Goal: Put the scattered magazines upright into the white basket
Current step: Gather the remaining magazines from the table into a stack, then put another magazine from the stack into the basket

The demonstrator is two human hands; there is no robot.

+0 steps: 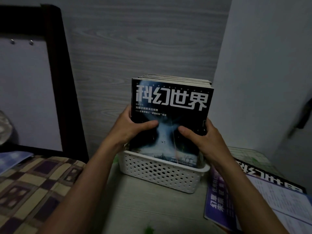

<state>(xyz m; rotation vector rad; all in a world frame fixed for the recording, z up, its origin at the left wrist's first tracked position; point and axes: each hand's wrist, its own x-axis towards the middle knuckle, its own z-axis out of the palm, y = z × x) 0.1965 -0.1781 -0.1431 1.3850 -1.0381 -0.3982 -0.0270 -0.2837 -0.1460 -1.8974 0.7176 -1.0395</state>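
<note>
A stack of several magazines (pixel 170 102) stands upright in the white perforated basket (pixel 162 174), its dark front cover with large white characters facing me. My left hand (pixel 130 129) grips the stack's left edge, thumb lying across the cover. My right hand (pixel 202 134) grips the right edge, thumb also on the cover. The fingers of both hands are hidden behind the stack. More magazines (pixel 263 195) lie flat on the floor to the right of the basket, partly under my right forearm.
A bed with a checkered quilt (pixel 33 186) and a dark headboard frame (pixel 55 65) fills the left. A wood-grain wall panel (pixel 135 39) rises behind the basket. A wire rack (pixel 249 156) sits low at the right. The floor (pixel 143 208) is pale.
</note>
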